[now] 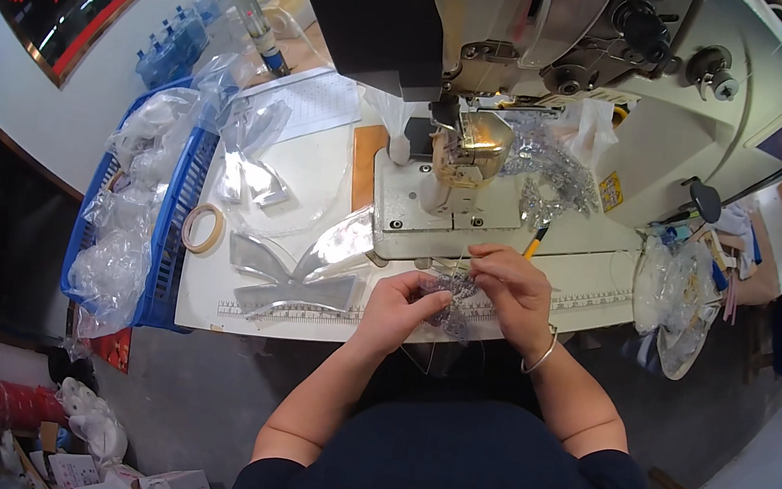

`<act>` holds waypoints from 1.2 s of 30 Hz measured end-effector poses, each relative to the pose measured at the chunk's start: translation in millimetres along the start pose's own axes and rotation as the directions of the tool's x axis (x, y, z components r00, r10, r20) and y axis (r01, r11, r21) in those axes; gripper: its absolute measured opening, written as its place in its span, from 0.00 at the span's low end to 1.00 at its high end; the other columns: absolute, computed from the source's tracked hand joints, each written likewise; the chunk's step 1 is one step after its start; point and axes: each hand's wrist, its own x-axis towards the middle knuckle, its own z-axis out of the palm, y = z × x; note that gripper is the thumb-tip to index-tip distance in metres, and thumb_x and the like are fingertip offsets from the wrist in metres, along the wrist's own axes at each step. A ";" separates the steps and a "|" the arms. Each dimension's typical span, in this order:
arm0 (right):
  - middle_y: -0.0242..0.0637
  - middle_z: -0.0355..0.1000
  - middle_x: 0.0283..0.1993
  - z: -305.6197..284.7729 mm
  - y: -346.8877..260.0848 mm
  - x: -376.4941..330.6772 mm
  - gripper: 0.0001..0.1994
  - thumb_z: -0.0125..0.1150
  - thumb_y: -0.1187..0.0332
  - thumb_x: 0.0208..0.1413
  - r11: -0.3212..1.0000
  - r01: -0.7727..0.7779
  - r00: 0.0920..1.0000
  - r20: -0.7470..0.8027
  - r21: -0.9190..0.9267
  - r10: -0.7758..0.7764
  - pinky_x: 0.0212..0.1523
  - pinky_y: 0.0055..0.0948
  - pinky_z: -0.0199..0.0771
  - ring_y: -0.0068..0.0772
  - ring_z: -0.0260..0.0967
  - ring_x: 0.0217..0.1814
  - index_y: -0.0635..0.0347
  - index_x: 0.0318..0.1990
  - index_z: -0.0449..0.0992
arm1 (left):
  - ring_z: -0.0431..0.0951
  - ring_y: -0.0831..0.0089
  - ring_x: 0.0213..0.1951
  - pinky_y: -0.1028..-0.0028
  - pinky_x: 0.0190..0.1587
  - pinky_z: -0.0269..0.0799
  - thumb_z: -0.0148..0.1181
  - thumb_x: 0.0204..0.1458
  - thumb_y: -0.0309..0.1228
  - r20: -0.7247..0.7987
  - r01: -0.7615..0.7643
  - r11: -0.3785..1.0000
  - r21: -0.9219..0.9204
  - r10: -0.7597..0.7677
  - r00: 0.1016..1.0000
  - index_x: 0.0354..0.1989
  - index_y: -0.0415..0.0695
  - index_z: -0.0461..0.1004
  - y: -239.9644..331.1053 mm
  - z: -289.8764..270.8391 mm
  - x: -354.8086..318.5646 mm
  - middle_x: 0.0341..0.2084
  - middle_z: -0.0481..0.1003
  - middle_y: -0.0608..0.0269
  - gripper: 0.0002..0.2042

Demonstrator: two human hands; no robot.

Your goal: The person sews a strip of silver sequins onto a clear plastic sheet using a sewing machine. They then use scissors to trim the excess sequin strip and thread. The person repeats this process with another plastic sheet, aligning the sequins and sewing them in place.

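Note:
In front of the sewing machine, at the table's near edge, a small piece of purple-silver glittery material is held up. My left hand is closed on it, the thumb pressing from above. Just to its right is my right hand, its thumb and fingers pinched together over the piece's upper edge. A fine pale line, perhaps a thread, shows by these fingertips; what they hold is too small to tell. More glittery silver material lies to the right of the machine's needle area.
Clear plastic cut pieces and a tape roll lie to the left. A blue basket of plastic film stands beyond them. A ruler strip runs along the front edge. Plastic bags hang at the right end.

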 end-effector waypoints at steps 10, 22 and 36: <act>0.33 0.74 0.32 4.6 1.5 -10.7 0.12 0.61 0.74 0.51 0.881 -0.393 0.907 -0.046 0.262 0.419 0.37 0.19 0.71 0.19 0.70 0.34 0.65 0.44 0.73 | 0.72 0.82 0.28 0.80 0.32 0.68 0.59 0.49 0.23 0.047 -0.070 0.998 -0.004 0.070 0.996 0.34 0.35 0.72 -4.9 -2.4 -4.6 0.26 0.74 0.65 0.06; 0.27 0.72 0.30 7.6 -13.4 -13.0 0.15 0.69 0.73 0.43 0.874 -0.468 0.883 0.022 0.129 0.469 0.32 0.15 0.68 0.13 0.67 0.30 0.62 0.40 0.74 | 0.73 0.82 0.31 0.82 0.35 0.70 0.62 0.46 0.23 0.100 -0.029 0.997 0.069 0.022 0.995 0.38 0.38 0.71 5.0 1.4 -9.9 0.27 0.74 0.66 0.11; 0.34 0.74 0.34 7.3 -3.3 -19.4 0.15 0.66 0.77 0.45 0.718 -0.580 0.808 0.157 0.386 0.568 0.39 0.18 0.72 0.20 0.71 0.36 0.65 0.42 0.72 | 0.74 0.79 0.29 0.79 0.35 0.71 0.63 0.43 0.21 0.129 0.045 0.999 -0.013 -0.043 0.991 0.35 0.37 0.72 -8.6 -11.5 -0.5 0.27 0.75 0.64 0.10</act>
